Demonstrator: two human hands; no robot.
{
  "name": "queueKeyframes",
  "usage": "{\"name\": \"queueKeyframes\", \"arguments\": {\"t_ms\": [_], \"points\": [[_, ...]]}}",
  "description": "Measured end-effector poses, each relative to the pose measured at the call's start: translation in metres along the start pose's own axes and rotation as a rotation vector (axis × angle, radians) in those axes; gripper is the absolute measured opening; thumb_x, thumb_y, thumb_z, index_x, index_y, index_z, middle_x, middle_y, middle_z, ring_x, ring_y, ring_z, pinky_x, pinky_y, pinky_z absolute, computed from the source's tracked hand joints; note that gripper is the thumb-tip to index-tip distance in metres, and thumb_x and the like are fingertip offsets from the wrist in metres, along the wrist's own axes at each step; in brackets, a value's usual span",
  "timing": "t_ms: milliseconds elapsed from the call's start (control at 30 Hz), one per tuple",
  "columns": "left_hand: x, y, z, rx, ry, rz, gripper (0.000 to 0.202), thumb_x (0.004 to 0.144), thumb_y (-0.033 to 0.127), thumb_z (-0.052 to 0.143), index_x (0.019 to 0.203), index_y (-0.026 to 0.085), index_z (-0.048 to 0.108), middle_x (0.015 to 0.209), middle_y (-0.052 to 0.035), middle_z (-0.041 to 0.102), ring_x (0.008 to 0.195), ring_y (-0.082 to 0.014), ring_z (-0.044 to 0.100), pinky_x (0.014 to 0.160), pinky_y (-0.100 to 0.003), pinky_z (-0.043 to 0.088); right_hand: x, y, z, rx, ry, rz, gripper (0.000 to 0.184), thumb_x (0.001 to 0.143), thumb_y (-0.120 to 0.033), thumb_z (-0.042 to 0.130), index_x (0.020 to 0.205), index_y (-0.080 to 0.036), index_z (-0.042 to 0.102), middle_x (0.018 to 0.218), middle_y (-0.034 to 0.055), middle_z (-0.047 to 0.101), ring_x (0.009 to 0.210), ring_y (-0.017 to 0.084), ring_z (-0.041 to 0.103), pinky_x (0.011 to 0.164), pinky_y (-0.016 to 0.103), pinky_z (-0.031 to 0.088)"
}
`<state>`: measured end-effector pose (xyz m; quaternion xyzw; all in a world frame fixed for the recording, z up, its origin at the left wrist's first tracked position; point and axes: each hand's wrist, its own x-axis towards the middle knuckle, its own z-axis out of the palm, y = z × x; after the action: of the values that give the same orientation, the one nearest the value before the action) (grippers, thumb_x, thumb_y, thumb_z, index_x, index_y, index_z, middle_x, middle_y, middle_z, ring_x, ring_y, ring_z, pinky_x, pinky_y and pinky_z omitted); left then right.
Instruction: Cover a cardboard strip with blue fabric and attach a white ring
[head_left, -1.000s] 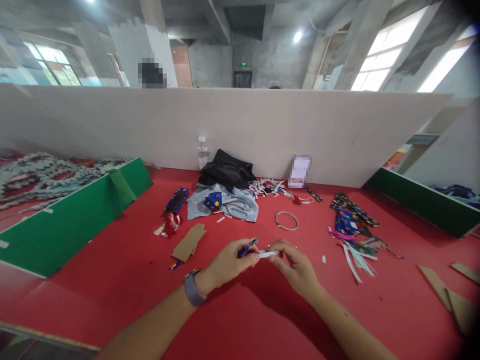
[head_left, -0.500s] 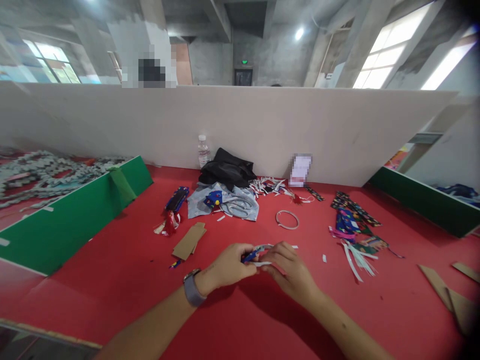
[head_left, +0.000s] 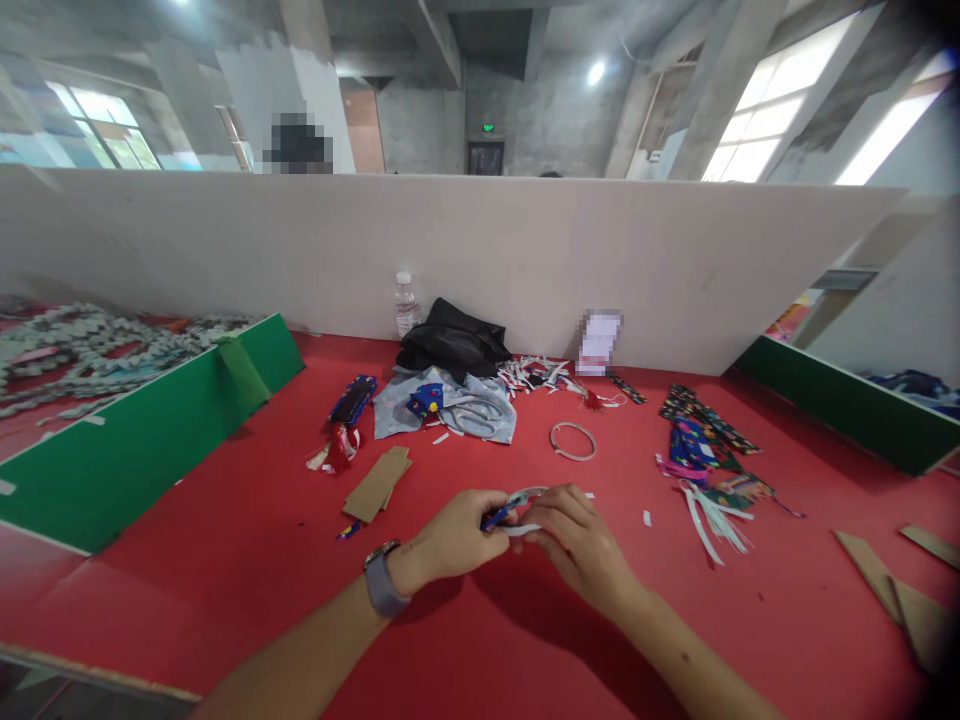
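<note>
Both hands are closed on a pale ring (head_left: pixel 534 492) over the near middle of the red table. Blue patterned cloth (head_left: pixel 498 517) covers the ring's left part, and my left hand (head_left: pixel 471 532) grips it there, a grey-strapped watch on the wrist. On the right side, the fingers of my right hand (head_left: pixel 576 535) pinch the ring's bare part and hide some of it. A second pale ring (head_left: pixel 573 441) lies flat on the table just beyond my hands. To the left rest brown cardboard strips (head_left: pixel 377 485) and a small blue cloth scrap (head_left: pixel 349 531).
Farther back are a grey cloth (head_left: pixel 394 410), a black bag (head_left: pixel 450 345), a water bottle (head_left: pixel 406 305) and a phone (head_left: pixel 598 342) against the white partition (head_left: pixel 637 260). Patterned fabric pieces (head_left: pixel 694 445) and white strips (head_left: pixel 712 520) lie right. Green boards (head_left: pixel 165 440) flank the table.
My hands stay on the ring in nearly the same place, with only a slight shift of the right fingers. The view has tilted a little.
</note>
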<state>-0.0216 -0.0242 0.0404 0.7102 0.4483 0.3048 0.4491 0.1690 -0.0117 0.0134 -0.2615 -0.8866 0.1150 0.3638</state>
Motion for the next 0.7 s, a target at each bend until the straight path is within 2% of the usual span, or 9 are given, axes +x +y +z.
{"name": "queueKeyframes", "arguments": {"t_ms": [200,300,367,500,567,700], "points": [[-0.003,0.007,-0.008,-0.253,-0.176,-0.055,0.036,0.063,0.006,0.045,0.091,0.014,0.066,0.073,-0.001,0.063,0.061,-0.0103,0.048,0.058,-0.02,0.038,-0.003,0.008,0.001,0.104,0.147,0.113,0.019,0.087,-0.02,0.051,0.105,-0.025,0.056,0.097,0.0062,0.062,0.093,0.02,0.055,0.079,0.035,0.047],[-0.003,0.007,-0.008,-0.323,-0.188,-0.072,0.04,0.067,0.009,0.046,0.101,0.015,0.066,0.076,-0.0037,0.067,0.061,-0.0112,0.052,0.059,-0.021,0.041,-0.004,0.012,0.002,0.139,0.157,0.156,0.017,0.088,-0.022,0.05,0.104,-0.025,0.056,0.098,0.0062,0.061,0.096,0.02,0.054,0.082,0.036,0.046],[-0.002,0.006,-0.006,-0.295,-0.148,-0.073,0.037,0.071,0.012,0.047,0.103,0.016,0.066,0.078,-0.0044,0.068,0.06,-0.0111,0.052,0.058,-0.021,0.041,-0.004,0.013,0.003,0.153,0.163,0.179,0.014,0.088,-0.025,0.05,0.1,-0.024,0.057,0.094,0.0061,0.062,0.094,0.02,0.055,0.081,0.036,0.046],[-0.003,0.008,-0.004,-0.165,0.025,-0.006,0.03,0.074,0.015,0.05,0.097,0.017,0.068,0.084,-0.0027,0.068,0.069,-0.0125,0.054,0.066,-0.022,0.041,-0.003,0.015,0.003,0.191,0.176,0.228,0.013,0.089,-0.029,0.047,0.089,-0.022,0.058,0.083,0.0052,0.061,0.082,0.019,0.056,0.075,0.033,0.046],[-0.003,0.008,-0.003,-0.128,0.089,0.002,0.028,0.074,0.017,0.051,0.097,0.017,0.068,0.082,-0.0014,0.067,0.069,-0.0126,0.053,0.066,-0.022,0.04,-0.002,0.014,0.003,0.215,0.172,0.26,0.016,0.09,-0.03,0.046,0.085,-0.021,0.058,0.079,0.0044,0.059,0.077,0.017,0.054,0.071,0.031,0.045],[-0.005,0.007,-0.002,-0.108,0.125,-0.013,0.027,0.075,0.02,0.052,0.097,0.016,0.067,0.07,0.001,0.062,0.06,-0.0106,0.049,0.06,-0.021,0.039,-0.002,0.013,0.002,0.249,0.168,0.331,0.019,0.09,-0.031,0.044,0.083,-0.02,0.058,0.076,0.0029,0.056,0.071,0.015,0.052,0.066,0.028,0.043]]}}
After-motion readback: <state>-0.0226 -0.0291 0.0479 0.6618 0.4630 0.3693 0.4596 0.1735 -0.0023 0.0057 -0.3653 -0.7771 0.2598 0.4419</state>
